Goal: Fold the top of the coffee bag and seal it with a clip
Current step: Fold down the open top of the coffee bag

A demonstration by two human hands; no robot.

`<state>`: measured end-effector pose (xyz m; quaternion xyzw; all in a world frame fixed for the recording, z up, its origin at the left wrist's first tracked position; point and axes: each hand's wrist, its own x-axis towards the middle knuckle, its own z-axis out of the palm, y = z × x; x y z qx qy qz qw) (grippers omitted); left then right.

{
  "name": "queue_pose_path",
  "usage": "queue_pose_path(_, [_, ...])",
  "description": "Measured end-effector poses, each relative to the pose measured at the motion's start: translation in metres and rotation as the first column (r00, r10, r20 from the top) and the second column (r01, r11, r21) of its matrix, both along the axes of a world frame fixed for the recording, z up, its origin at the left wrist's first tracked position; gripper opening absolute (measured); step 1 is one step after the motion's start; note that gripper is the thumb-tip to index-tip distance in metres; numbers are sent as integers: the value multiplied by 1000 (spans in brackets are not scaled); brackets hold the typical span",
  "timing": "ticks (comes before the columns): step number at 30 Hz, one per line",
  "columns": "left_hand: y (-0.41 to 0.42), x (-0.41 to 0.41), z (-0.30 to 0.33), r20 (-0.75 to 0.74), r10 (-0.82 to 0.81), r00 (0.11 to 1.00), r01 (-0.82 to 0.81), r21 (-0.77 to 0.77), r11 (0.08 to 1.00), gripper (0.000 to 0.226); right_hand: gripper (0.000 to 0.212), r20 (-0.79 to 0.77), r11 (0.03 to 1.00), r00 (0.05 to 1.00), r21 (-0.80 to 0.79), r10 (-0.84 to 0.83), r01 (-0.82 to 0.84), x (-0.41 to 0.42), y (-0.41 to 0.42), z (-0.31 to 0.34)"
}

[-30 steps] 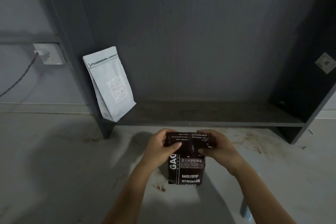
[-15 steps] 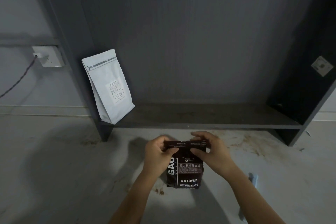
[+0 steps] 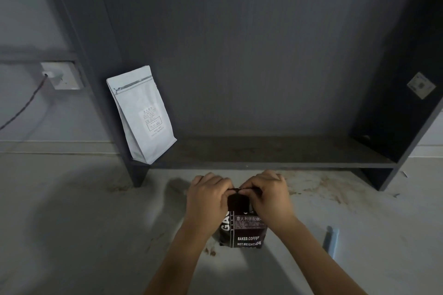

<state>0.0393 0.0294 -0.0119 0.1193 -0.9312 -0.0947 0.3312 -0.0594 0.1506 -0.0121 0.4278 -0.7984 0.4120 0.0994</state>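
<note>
Both hands closed inward, bag top now rolled lower | left hand (image 3: 208, 199) and right hand (image 3: 268, 196) pinch the fold of the dark coffee bag (image 3: 244, 230) standing on the floor (image 3: 72, 223) | blue clip (image 3: 332, 243) lies right, apart | white pouch (image 3: 141, 115) leans on shelf (image 3: 275, 153) | fold mostly hidden by fingers

— Where does the dark printed coffee bag (image 3: 244, 230) stand?

— Upright on the pale stained floor (image 3: 84, 223), in front of the low dark wooden shelf (image 3: 275, 153). The left hand (image 3: 206, 196) and the right hand (image 3: 268, 195) grip its top from either side.

— And the other bag?

— The white flat-bottomed pouch (image 3: 142, 115) stands at the shelf's left end, leaning against the side panel. A white wall socket (image 3: 60, 75) sits further left.

— The clip?

— The light blue plastic clip (image 3: 332, 242) lies on the floor, right of the bag, apart from it.
</note>
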Motion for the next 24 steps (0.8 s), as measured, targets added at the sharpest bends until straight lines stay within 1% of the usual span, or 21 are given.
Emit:
queue_pose_path(4, [3, -2, -3, -28, 12, 1000, -13, -57, 998, 11, 7, -22, 998, 998, -34, 53, -53, 1, 5, 1])
queue_pose_path(6, [2, -4, -3, -36, -6, 999, 3, -72, 997, 11, 7, -57, 999, 998, -24, 34, -36, 1, 4, 2])
queue_pose_path(9, [1, -3, -2, -43, -13, 999, 10, -71, 997, 10, 16, -101, 1000, 995, -1, -14, 14, 4, -2, 0])
queue_pose_path(11, [0, -2, -2, -46, -17, 999, 14, -62, 998, 9, 15, -105, 1000, 994, -6, -26, 25, 9, -4, -2])
queue_pose_path(13, [-1, -2, -3, -58, -18, 998, 15, -58, 998, 10, 10, -110, 1000, 994, -17, 3, -5, 9, -2, -4])
queue_pose_path(16, [-6, -1, -6, -55, -14, 998, 12, -34, 999, 12, 8, -98, 999, 995, -42, 28, -33, 0, 9, -8])
queue_pose_path(20, [-5, -3, -8, -51, -37, 998, 35, -32, 999, 14, 4, -45, 990, 998, -138, -36, 30, -6, 23, -15])
queue_pose_path(22, [-3, -4, -7, -65, -40, 997, 40, -7, 999, 14, 7, -44, 990, 999, -139, -31, 25, -5, 24, -14])
queue_pose_path(24, [-4, -3, -7, -66, -27, 997, 28, 15, 999, 13, 6, -31, 990, 999, -143, -6, 2, -7, 23, -12])
